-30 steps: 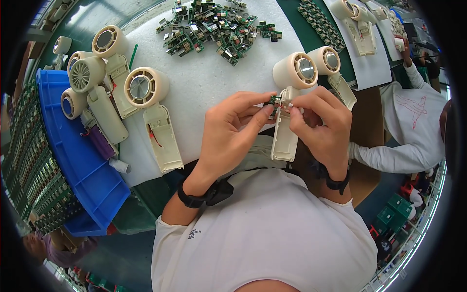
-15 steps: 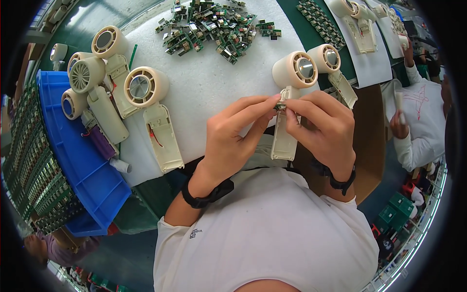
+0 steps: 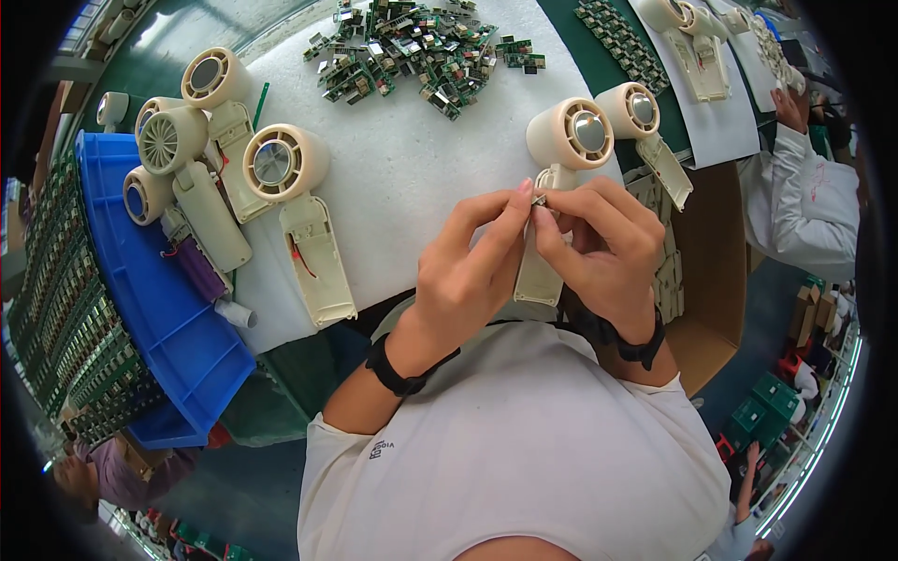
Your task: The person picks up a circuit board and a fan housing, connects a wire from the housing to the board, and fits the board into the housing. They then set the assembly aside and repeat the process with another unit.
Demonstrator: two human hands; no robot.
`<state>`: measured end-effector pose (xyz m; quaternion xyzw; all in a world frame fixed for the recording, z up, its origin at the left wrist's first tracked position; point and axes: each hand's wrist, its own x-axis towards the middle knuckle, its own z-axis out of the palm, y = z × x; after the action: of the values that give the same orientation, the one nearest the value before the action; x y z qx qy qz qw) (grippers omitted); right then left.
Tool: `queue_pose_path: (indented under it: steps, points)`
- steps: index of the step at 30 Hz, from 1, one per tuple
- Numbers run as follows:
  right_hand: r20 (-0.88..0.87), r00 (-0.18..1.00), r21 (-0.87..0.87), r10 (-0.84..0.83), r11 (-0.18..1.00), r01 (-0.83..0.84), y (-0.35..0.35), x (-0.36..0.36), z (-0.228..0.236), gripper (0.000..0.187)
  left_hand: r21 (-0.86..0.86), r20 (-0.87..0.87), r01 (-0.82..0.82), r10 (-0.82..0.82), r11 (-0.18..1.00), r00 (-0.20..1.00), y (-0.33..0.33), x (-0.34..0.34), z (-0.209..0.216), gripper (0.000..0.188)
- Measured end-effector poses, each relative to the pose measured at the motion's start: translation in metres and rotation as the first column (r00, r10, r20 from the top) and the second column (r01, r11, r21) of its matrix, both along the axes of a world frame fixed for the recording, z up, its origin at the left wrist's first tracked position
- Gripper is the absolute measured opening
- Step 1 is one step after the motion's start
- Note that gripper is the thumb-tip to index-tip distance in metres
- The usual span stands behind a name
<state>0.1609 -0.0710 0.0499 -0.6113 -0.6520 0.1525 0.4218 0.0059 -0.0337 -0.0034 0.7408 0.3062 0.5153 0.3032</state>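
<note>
Between my fingertips is a small circuit board [image 3: 539,200], mostly covered by the fingers. My left hand [image 3: 460,271] pinches it from the left. My right hand [image 3: 613,248] grips it from the right, thumb and fingers closed. Both hands are over the upper end of the open handle of a cream handheld fan [image 3: 568,134]. That handle's hollow shell [image 3: 540,277] points toward me below the fingers. Whether the board touches the shell is hidden.
Loose circuit boards [image 3: 421,51] lie heaped on the white foam sheet [image 3: 402,168]. Several open fans, including one nearby fan [image 3: 285,164], lie at left beside a blue tray [image 3: 140,280]. Another fan [image 3: 629,110] lies at right, above a cardboard box [image 3: 716,290]. A co-worker [image 3: 804,201] is at far right.
My hands have drawn closer together around the board, which shows less now. My left hand has shifted slightly right. At right, the co-worker's arm has moved.
</note>
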Motion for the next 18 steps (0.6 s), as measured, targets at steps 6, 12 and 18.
queue_pose_path:
  steps: [6, 12, 18]
  points:
    - [0.028, 1.000, -0.035, 0.011, 0.999, -0.010, 0.000, 0.006, -0.003, 0.017, 0.066, -0.071, -0.067, 0.071, 0.996, 0.995, 0.004, 0.002, 0.003, 0.048]
    - [0.405, 0.911, 0.187, -0.085, 0.982, 0.008, 0.017, 0.026, 0.020, 0.039, -0.194, 0.031, 0.066, -0.061, 0.979, 0.998, 0.028, -0.002, 0.025, 0.044]
    - [0.488, 0.850, -0.072, 0.200, 0.979, -0.189, 0.052, 0.045, 0.048, 0.048, -0.418, -0.241, -0.274, 0.185, 0.866, 0.953, 0.051, -0.001, 0.045, 0.043]
